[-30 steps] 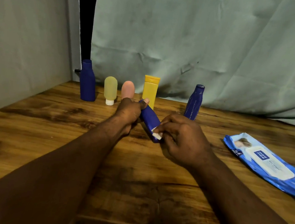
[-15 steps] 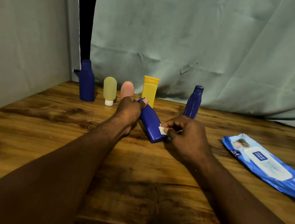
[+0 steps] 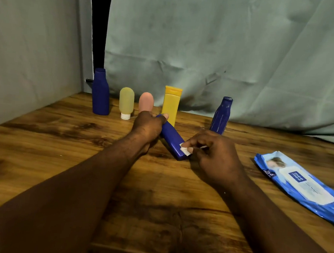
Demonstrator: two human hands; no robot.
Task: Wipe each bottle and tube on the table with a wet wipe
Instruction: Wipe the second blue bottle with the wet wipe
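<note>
While the left grip (image 3: 147,127) curls round the far, raised end of the dark blue bottle (image 3: 171,139), thumb laid across its top, the right grip (image 3: 214,154) pinches a small folded wet wipe (image 3: 184,149) against the bottle's near, lower end. That bottle lies tilted just in front of the yellow bottle (image 3: 171,104), its low end at or just above the wooden surface (image 3: 61,138); I cannot tell which. It looks like light, stiff, glossy plastic, so it will probably turn slippery once wet. A hold at one end, as now, seems best, leaving the body free for wiping. The wipe looks soft and limp and is likely to bunch under the fingers. Left of the yellow bottle stand a pink tube (image 3: 146,102), a pale yellow-green tube (image 3: 126,101) on its white cap, and a tall blue bottle (image 3: 100,93). Right of it stands a slim blue bottle (image 3: 222,115), and well to the right, nearer the person, lies the blue wipes pack (image 3: 301,184), whose label reads "mee mee". No writing is legible on any bottle or tube.
</note>
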